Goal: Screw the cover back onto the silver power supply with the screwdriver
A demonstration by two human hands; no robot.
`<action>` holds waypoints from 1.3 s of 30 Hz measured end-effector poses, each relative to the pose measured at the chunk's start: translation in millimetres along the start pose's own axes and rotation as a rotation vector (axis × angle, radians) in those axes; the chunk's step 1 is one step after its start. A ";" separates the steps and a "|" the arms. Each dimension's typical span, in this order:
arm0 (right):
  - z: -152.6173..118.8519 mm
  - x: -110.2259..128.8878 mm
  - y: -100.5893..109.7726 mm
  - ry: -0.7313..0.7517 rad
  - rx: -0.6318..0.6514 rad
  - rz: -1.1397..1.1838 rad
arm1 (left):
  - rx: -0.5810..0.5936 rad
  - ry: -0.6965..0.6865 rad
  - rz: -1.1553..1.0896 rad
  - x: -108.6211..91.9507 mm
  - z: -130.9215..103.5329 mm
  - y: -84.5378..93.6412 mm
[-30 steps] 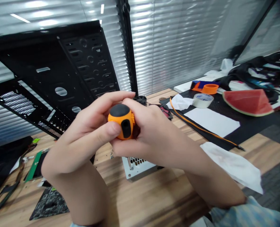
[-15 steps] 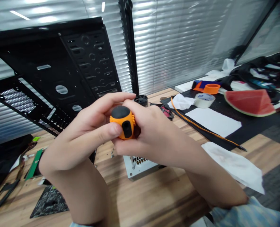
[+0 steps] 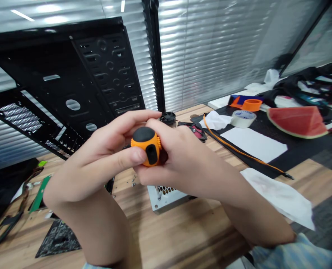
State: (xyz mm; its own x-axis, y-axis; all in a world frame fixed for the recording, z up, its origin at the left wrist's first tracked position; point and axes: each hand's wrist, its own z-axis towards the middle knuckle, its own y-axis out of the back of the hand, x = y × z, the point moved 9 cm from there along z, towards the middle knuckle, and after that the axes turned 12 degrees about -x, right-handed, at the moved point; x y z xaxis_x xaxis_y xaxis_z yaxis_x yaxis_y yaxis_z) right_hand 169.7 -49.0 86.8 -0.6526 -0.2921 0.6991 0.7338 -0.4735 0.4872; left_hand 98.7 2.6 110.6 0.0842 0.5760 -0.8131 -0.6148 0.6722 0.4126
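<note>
An orange-and-black screwdriver (image 3: 145, 144) is seen almost end-on, its rounded black cap facing me. My right hand (image 3: 180, 160) is wrapped round the handle from the right. My left hand (image 3: 107, 149) holds it from the other side, thumb pressed on the orange part and fingers curved behind. Below the hands a grey metal power supply (image 3: 168, 205) with a honeycomb grille lies on the wooden table, partly covered by my right hand. The screwdriver's tip is hidden by my hands.
A black computer case (image 3: 56, 74) stands at the back left. A circuit board (image 3: 58, 239) lies front left, several small screws (image 3: 133, 183) near the middle. A fan (image 3: 168, 118), tape roll (image 3: 243, 118), watermelon-slice shape (image 3: 297, 121), orange cable (image 3: 239, 149) and white papers (image 3: 254, 144) are to the right.
Both hands keep nearly the same grip on the screwdriver. The handle looks tilted very slightly; the whole view has shifted a little.
</note>
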 end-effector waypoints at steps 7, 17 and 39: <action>-1.3 1.9 -3.2 0.045 -0.072 -0.046 | 0.098 0.007 -0.026 1.4 -3.8 0.2; -6.2 8.0 -4.2 0.073 -0.007 -0.021 | 0.130 -0.071 0.037 -4.2 -9.6 1.9; 2.8 -6.3 -18.0 0.113 0.213 0.140 | 0.129 -0.085 0.042 -1.8 -2.3 -5.8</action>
State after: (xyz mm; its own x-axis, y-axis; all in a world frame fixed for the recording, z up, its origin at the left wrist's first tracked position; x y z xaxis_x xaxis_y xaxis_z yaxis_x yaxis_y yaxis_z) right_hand 161.1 -36.3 75.1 -0.5503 -0.4389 0.7103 0.8336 -0.2400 0.4976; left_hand 100.3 -3.4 108.7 0.1300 0.6382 -0.7588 -0.5137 0.6979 0.4990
